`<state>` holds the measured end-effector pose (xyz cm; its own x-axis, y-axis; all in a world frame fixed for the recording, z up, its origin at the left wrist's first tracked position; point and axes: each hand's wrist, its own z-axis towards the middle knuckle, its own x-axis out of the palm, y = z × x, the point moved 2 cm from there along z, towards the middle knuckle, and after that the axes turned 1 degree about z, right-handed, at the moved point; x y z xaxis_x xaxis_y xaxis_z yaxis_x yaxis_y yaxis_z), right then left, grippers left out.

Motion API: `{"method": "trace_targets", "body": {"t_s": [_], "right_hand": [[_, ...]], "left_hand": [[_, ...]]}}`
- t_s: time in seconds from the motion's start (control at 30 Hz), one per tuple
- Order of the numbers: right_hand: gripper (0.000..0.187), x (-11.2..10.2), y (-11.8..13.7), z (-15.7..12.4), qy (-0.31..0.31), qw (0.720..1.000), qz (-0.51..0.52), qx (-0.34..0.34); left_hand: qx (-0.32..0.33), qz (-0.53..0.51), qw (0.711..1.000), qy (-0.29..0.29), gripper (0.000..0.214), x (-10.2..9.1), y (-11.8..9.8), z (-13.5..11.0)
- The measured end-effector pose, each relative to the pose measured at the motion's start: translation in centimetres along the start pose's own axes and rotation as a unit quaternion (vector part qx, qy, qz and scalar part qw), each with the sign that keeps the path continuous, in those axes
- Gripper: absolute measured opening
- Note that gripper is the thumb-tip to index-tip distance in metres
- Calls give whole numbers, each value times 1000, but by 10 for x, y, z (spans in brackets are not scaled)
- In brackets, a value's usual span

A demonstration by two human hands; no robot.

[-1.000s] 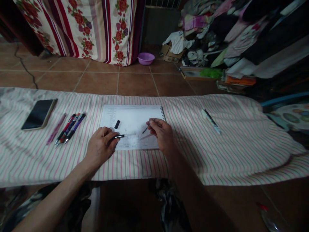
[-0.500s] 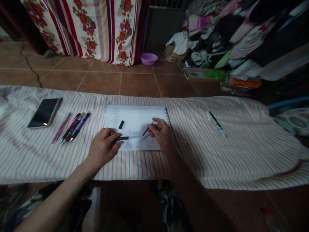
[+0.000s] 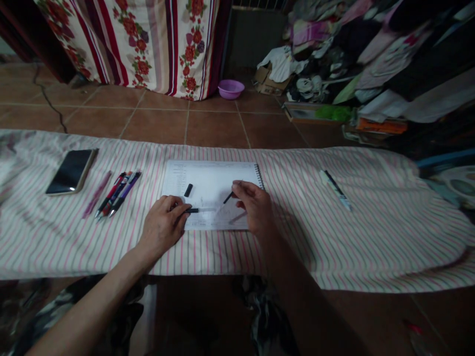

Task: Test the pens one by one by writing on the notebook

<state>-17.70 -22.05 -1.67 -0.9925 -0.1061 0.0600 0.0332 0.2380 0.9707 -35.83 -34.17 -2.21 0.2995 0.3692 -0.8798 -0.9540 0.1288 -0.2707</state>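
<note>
Pen piece [image 3: 193,210], dark and slim, is pinched between thumb and fingers by the left hand [image 3: 162,221], low over the near edge of a spiral notebook [image 3: 215,175]. A thin dark rod [image 3: 227,197] is gripped by the right hand [image 3: 255,203] in a narrow pinch, its lower end slanted down toward the left hand. A short black cap [image 3: 188,190] is seen on the page just beyond the left hand. Both held pieces are judged light, stiff and smooth, likely to roll or slip if loosely held; the rod, being thinner, may bend if squeezed or pressed, so each is best taken near its middle. The rear of the pen piece is covered by the left hand, and the rod's upper end is largely lost at the right fingers. A pale extension before the pen piece is blurred, and the page's writing cannot be read.
</note>
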Motion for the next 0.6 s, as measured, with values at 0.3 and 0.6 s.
{"method": "trace_targets", "body": {"t_s": [0.3,0.6], "right_hand": [[27,3,-2,-8,53,993,76,66],[27,10,1,-17,98,991,66,68]], "left_hand": [[-24,-8,1000,-15,23,-1,5,2],[-26,-6,998,-57,23,-11,7,9]]}}
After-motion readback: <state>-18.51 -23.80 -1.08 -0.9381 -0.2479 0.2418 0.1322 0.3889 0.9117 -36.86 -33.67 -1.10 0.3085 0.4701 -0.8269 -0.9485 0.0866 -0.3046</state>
